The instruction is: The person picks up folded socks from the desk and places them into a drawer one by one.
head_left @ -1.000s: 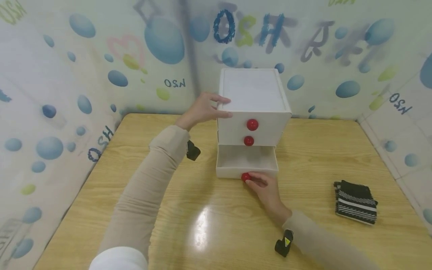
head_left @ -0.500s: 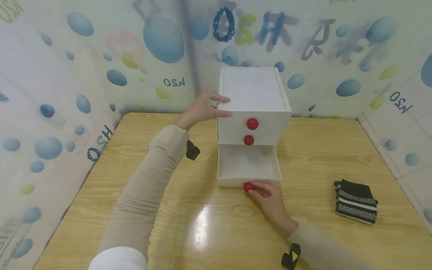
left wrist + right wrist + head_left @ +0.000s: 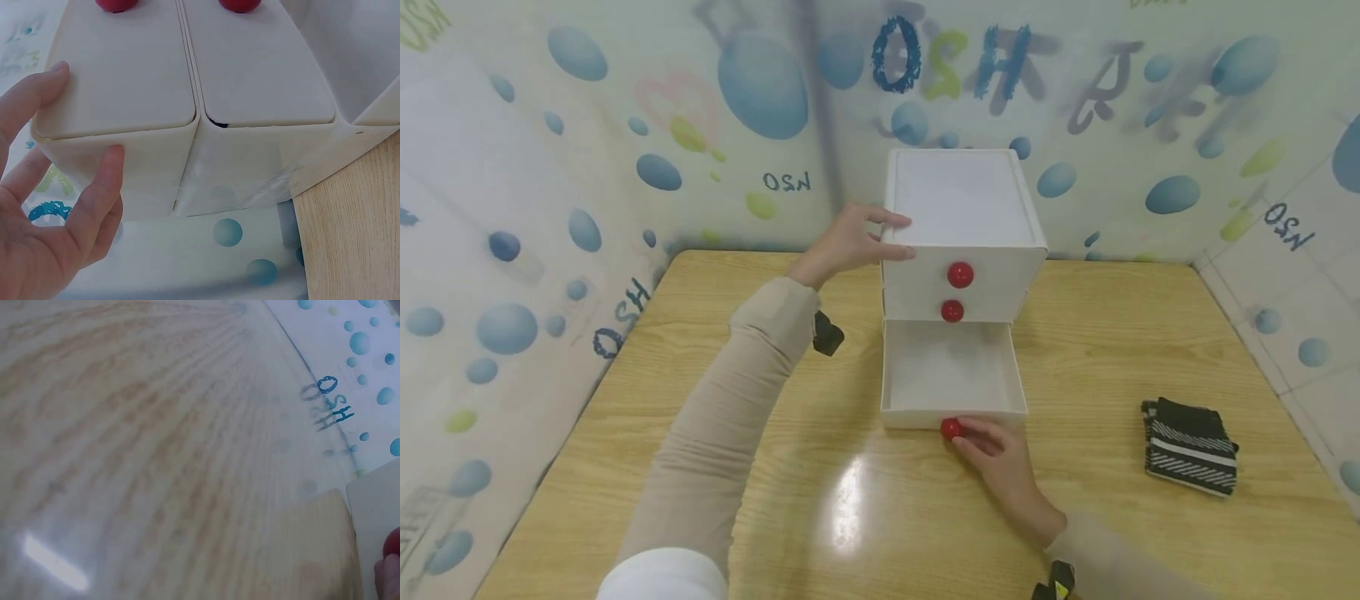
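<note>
The light wooden worktop (image 3: 760,467) holds a white plastic box with three drawers (image 3: 962,208) near the back wall. Its bottom white drawer (image 3: 951,375) is pulled far out, and the inside looks bare. The two drawers above are shut. The left hand (image 3: 850,242) rests with straight fingers on the box's top left edge. The right hand (image 3: 996,454) pinches the small red round knob (image 3: 951,428) on the open drawer's front. A folded black and white striped cloth (image 3: 1191,446) lies well apart on the right.

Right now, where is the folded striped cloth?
In the head view, the folded striped cloth lies on the table, right of the open bottom drawer.
</note>
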A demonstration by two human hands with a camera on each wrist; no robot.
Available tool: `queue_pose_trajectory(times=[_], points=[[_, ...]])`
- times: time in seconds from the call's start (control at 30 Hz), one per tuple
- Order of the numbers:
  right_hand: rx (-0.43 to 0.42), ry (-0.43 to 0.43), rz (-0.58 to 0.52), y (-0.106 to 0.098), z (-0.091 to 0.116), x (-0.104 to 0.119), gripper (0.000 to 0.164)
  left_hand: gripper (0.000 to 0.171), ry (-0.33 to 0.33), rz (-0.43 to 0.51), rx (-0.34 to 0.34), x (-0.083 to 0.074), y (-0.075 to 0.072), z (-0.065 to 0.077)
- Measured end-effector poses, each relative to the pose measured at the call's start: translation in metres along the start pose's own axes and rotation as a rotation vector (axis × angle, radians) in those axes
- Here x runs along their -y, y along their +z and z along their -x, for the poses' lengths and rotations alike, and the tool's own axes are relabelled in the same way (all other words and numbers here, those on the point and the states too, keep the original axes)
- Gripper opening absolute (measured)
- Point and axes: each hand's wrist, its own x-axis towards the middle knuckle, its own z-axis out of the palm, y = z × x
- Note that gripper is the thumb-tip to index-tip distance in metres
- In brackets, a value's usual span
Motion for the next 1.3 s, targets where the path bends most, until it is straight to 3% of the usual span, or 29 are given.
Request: queue_pose_trajectory(times=[0.43,0.63,0.93,1.1,1.3], points=[[0.013,0.068,-0.032,0.001,0.009,0.001,0.027,0.051,-0.003,0.016,0.005,0.000,0.000,0.000],[0.012,0.061,-0.054,0.001,0.011,0.000,0.026,0.052,0.000,0.021,0.008,0.001,-0.001,0.000],[0.127,0.063,-0.029,-0.012,0.012,0.001,0.030,0.051,0.004,0.034,0.008,0.000,-0.001,0.000],[0.174,-0.007,-0.025,-0.029,0.013,0.005,0.026,0.050,-0.004,0.034,0.007,0.000,-0.001,0.001],[0.253,-0.275,-0.065,-0.069,0.009,0.017,0.017,0.051,0.000,0.042,0.010,0.001,-0.001,0.000]])
